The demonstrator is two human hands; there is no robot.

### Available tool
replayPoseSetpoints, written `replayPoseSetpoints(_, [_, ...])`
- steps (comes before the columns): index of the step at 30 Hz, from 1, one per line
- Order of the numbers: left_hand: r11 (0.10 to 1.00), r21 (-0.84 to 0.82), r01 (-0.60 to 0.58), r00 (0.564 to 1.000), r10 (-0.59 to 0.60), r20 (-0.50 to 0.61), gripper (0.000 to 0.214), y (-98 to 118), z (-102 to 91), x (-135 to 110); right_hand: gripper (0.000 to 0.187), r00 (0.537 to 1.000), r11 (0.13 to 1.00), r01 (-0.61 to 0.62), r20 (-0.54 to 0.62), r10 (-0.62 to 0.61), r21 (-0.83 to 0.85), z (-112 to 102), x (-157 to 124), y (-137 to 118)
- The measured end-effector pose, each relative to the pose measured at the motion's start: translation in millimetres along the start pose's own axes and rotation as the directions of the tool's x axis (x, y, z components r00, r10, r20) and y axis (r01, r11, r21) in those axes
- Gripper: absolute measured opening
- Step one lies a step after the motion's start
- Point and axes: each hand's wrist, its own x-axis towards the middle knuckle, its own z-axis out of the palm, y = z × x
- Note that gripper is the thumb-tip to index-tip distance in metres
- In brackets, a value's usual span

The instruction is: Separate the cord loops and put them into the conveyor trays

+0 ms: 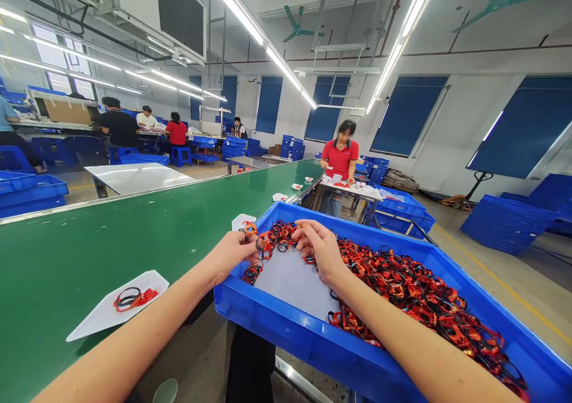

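A big blue crate [286, 325] sits in front of me, holding a heap of red, orange and black cable loops [415, 290]. My left hand [235, 251] hovers over the crate's left side, fingers pinched on a small coil of the cables. My right hand [319, 251] is beside it, fingers curled into the pile and touching the same bunch. Bare white crate floor [295, 284] shows beneath my hands.
A long green conveyor belt [134, 230] runs to my left, carrying a white tray with a cable bundle [118, 304] and more white trays farther along. A person in a red shirt [339, 155] works at a table ahead. Other workers sit far left. Blue crates stack at right.
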Motion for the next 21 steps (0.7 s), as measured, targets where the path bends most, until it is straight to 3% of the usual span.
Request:
replayPoseSetpoints(2, [0.995, 0.093, -0.020, 0.994, 0.029, -0.101, 0.038, -2, -14.2, 11, 0.031, 0.999, 0.990, -0.032, 0.032, 0.037, -0.136, -6, 5, 8])
replayPoseSetpoints(5, [0.957, 0.289, 0.009, 0.964, 0.069, -0.258, 0.035, -7, -43.3, 34, 0.025, 0.977, 0.963, -0.061, 0.182, 0.111, -0.261, -7, 5, 22])
replayPoseSetpoints(10, [0.799, 0.572, 0.185, 0.934, 0.037, -0.354, 0.028, -29, -75.0, 75, 0.011, 0.850, 0.894, 0.069, 0.495, 0.180, -0.442, 5, -7, 31])
replayPoseSetpoints(13, [0.720, 0.648, 0.249, 0.927, 0.017, -0.375, 0.033, -43, -76.0, 92, 0.015, 0.792, 0.809, 0.243, 0.591, 0.153, -0.535, 10, -13, 24])
replayPoseSetpoints(16, [0.691, 0.676, 0.258, 0.930, 0.013, -0.368, 0.034, -50, -72.7, 100, 0.021, 0.757, 0.619, 0.443, 0.640, 0.129, -0.648, 9, -13, 18])
replayPoseSetpoints(18, [0.699, 0.678, 0.227, 0.937, 0.033, -0.348, 0.032, -48, -69.9, 101, 0.020, 0.764, 0.549, 0.473, 0.631, 0.135, -0.689, 7, -12, 18])
replayPoseSetpoints(21, [0.744, 0.659, 0.111, 0.947, 0.122, -0.297, 0.029, -32, -60.3, 93, 0.018, 0.780, 0.556, 0.440, 0.607, 0.154, -0.705, 4, -11, 25])
